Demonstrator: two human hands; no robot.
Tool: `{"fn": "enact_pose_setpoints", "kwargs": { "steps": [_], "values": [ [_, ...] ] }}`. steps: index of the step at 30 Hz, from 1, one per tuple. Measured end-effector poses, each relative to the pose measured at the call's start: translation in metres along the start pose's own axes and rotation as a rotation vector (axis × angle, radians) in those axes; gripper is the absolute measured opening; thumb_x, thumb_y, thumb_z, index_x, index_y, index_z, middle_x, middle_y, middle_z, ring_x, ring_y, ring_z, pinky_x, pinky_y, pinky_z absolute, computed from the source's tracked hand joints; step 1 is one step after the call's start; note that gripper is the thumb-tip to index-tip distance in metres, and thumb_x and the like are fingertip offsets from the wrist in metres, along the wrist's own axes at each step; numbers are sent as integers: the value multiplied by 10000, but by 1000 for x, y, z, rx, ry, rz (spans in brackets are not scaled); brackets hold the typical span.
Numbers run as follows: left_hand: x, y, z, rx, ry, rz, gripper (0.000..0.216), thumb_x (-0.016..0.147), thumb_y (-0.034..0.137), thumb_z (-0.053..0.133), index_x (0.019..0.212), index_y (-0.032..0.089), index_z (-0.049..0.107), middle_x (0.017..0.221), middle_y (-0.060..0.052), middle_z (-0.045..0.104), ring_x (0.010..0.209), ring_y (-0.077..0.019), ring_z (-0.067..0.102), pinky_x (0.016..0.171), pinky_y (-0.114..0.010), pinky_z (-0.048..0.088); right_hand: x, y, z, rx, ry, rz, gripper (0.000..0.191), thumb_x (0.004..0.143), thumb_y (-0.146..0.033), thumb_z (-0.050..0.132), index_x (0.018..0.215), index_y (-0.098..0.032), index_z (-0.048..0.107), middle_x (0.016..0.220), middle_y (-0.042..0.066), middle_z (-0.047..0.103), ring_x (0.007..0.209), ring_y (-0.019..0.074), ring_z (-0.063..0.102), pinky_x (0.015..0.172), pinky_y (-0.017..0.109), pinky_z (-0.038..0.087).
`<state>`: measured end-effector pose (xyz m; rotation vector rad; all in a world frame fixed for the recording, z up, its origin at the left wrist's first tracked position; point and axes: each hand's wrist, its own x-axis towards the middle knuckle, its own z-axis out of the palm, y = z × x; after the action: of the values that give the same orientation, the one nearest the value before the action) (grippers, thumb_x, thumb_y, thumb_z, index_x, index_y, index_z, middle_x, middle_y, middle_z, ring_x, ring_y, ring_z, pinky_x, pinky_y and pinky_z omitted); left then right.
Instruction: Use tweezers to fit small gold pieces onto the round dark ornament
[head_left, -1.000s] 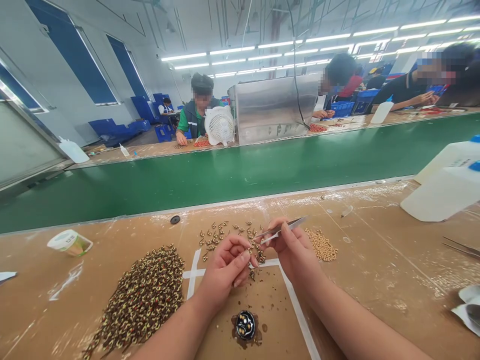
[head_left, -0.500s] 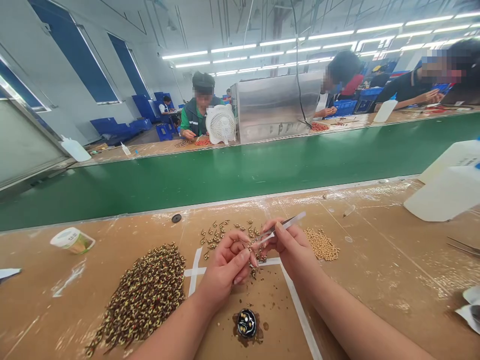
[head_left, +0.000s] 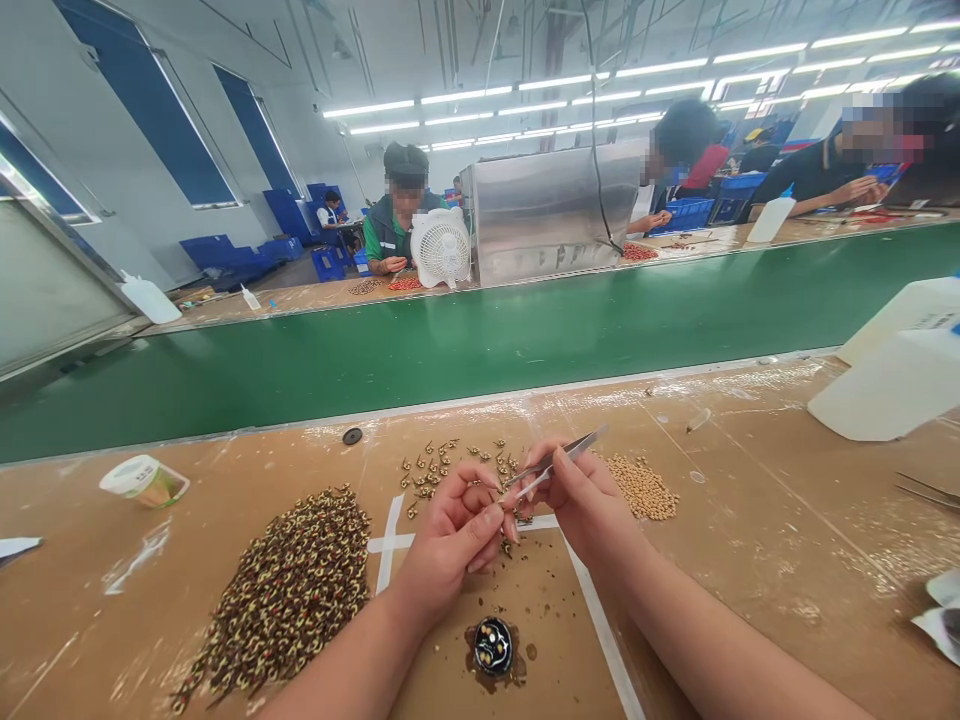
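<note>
Metal tweezers [head_left: 564, 455] are gripped in my right hand [head_left: 581, 490], their tips pointing left toward my left fingertips. My left hand [head_left: 457, 525] is closed in a pinch on a tiny piece, mostly hidden by the fingers. Both hands meet above the table at the middle. Behind them lie scattered small curled pieces [head_left: 427, 465]. A large pile of dark and cream pieces [head_left: 292, 590] is left of my left hand. Round tan beads [head_left: 643, 488] lie just right of my right hand. Below the hands sits a small round black dish [head_left: 493, 646] with glossy liquid and a few light bits.
White tape strips [head_left: 600, 620] mark the brown tabletop. A paper cup [head_left: 145, 482] lies tilted at left, near a black cap [head_left: 352, 436]. White jugs [head_left: 892, 385] stand at right, with other tweezers [head_left: 928, 490] nearby. Beyond the green belt [head_left: 450, 350], other people work.
The tweezers have turned slightly in my right hand, with the two arms now showing apart near my left fingertips. My left hand stays almost in place.
</note>
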<state>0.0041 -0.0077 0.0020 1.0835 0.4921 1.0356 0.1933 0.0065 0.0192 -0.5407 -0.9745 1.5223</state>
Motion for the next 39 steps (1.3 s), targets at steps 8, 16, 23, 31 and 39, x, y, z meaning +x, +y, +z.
{"fn": "enact_pose_setpoints", "kwargs": {
  "steps": [8, 16, 23, 31, 39],
  "values": [
    [-1, 4, -2, -191, -152, 34, 122, 1065, 250, 653, 1176, 292, 628, 861, 45, 737, 411, 5, 201, 437, -98, 315, 8, 5, -11, 2, 169, -6, 413, 937, -593, 792, 956, -191, 702, 703, 19, 713, 638, 173, 743, 585, 243, 549],
    [-4, 6, 1, -244, -262, 14, 87, 1068, 250, 657, 1154, 245, 646, 852, 19, 741, 408, 13, 207, 443, -91, 345, 11, 2, -9, 60, 192, -10, 464, 847, -604, 871, 915, -174, 710, 659, -15, 664, 474, 119, 624, 481, 226, 471],
    [-5, 3, -1, -227, -270, 11, 60, 1067, 269, 663, 1097, 229, 630, 855, 8, 757, 389, 16, 225, 445, -105, 362, 8, 2, -4, 194, 135, 45, 443, 853, -578, 887, 977, -200, 695, 742, -18, 700, 617, 143, 761, 496, 171, 510],
    [-8, 10, -6, -203, -250, 86, 85, 1066, 288, 665, 1086, 222, 616, 802, 21, 740, 358, 17, 188, 403, -109, 268, 1, 27, 12, 321, 8, 351, 479, 868, -598, 870, 1070, -207, 681, 893, -7, 726, 721, 146, 814, 531, 161, 572],
    [41, 59, -14, 537, 338, -46, 316, 997, 492, 703, 1086, 197, 633, 894, -35, 782, 424, -37, 342, 455, -187, 314, 28, -4, -21, 49, 364, -58, 556, 814, -670, 858, 1002, -187, 653, 772, -20, 649, 520, 111, 622, 444, 204, 426]
  ]
}}
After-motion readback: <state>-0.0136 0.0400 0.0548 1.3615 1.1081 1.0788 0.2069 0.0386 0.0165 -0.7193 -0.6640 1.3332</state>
